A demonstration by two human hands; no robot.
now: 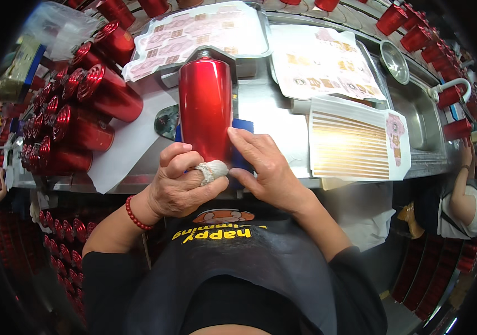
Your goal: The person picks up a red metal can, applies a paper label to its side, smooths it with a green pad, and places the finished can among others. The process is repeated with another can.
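Observation:
A glossy red metallic bottle [206, 104] lies before me, its threaded neck pointing away. A dark holder [226, 56] shows around the neck, and a blue support [243, 127] is partly hidden beneath the bottle. My left hand [180, 182] grips the near end from the left; one finger wears a white knit cover [213, 171]. From the right, my right hand [270, 171] presses its fingertips to the bottle's lower side, thumb by the near end. Whatever lies between the fingers is hidden.
Several red bottles [111, 94] lean at left on white paper [125, 155]. Decal sheets [198, 31] cover a tray behind; another printed sheet [326, 63] and a gold-striped sheet [349, 140] lie right. Beyond are a sink [416, 121], a metal bowl [394, 62] and another person [464, 205].

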